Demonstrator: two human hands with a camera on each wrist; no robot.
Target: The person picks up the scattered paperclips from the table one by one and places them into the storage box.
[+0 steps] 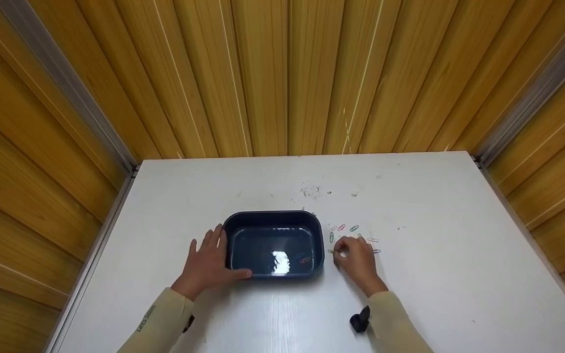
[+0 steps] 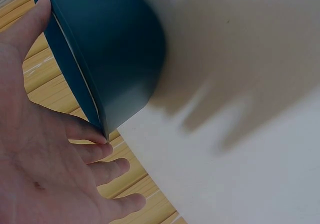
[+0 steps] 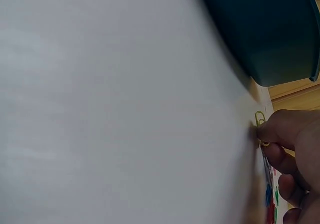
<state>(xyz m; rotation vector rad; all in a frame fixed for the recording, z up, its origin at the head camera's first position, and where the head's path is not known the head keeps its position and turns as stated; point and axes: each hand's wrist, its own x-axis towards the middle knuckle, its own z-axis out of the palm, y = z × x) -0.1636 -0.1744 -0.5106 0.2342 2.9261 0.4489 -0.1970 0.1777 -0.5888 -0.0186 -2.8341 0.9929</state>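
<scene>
My left hand (image 1: 209, 264) rests at the left end of a dark blue rectangular tub (image 1: 272, 276), its fingers straight. The thumb (image 2: 39, 23) and index fingertip touch the tub's rim in the left wrist view, and the other fingers spread free. To the right of the tub, my right hand (image 1: 358, 257) pinches a yellow paper clip (image 3: 259, 118) between thumb and index finger, low over the white table. Around that hand lie several paper clips, among them a red clip (image 1: 342, 227) and a green clip (image 1: 354, 228). Inside the tub is a red paper clip (image 1: 305, 260), with a bluish one beside it.
The white table (image 1: 165, 206) bears dark scuff marks (image 1: 311, 191) beyond the tub. Yellow wood-look panels (image 1: 263, 78) enclose its back and sides. A black device (image 1: 360, 321) sits by the right wrist.
</scene>
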